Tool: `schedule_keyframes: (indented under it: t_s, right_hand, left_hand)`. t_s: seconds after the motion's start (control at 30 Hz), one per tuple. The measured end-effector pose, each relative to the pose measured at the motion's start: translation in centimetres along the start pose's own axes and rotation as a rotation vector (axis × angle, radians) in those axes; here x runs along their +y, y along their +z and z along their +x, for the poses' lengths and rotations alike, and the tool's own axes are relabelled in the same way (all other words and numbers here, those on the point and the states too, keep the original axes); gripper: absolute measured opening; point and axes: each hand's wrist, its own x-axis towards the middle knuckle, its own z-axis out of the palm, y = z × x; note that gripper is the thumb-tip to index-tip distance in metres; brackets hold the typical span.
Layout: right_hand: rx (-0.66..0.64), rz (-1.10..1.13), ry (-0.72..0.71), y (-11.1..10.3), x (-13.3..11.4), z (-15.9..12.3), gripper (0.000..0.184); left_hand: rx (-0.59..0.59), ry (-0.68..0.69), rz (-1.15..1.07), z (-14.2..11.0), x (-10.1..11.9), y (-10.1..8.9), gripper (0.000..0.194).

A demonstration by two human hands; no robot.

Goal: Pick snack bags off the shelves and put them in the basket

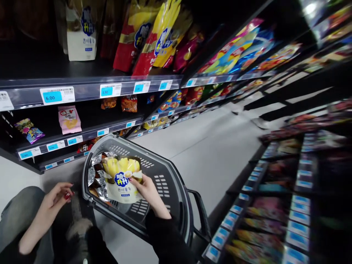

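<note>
Snack shelves (88,91): we are facing them from nine to one o'clock.
Basket (170,183): sitting at seven o'clock, handle pointing toward five.
Yellow-and-white pouch (123,194): we are holding it within the basket's rim, beside silver packs (102,189); its depth we are not managing to tell.
Right hand (150,190): pinching the pouch's right edge; with slick film, we are risking a slip or crushed contents.
Left hand (53,201): hanging loosely curled at eight o'clock, gripping nothing visible.

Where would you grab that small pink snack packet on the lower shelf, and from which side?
Probably by its two side edges, reaching in from the open aisle side. The small pink snack packet sits apart from its neighbours, leaving finger room on both sides, while the dark upper shelf hinders reaching from above.
</note>
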Motion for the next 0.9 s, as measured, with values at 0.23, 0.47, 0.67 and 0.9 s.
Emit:
schedule_keyframes:
  t_s: [0.23, 0.47, 0.67, 0.9]
  right_hand:
    - [-0.24, -0.531, -0.271, 2.2, -7.7, -1.4, 0.014]
    - [-0.125, -0.737, -0.474, -1.2, -13.1, -1.5, 0.018]
    - [0.006, 0.006, -0.265, -4.7, -7.4, -0.9, 0.069]
    - [0.049, -0.217, -0.192, -4.6, -6.6, -3.3, 0.037]
  left_hand:
    - [-0.153, 0.526, 0.775, 3.5, 5.6, 3.8, 0.055]
    - [-0.324, 0.466, 0.48, 9.2, 9.4, 6.0, 0.015]
    - [-0.211, 0.343, 0.106, 11.3, 8.8, 7.0, 0.021]
    - [-0.365, 0.159, 0.184, 11.0, 5.6, 8.0, 0.019]
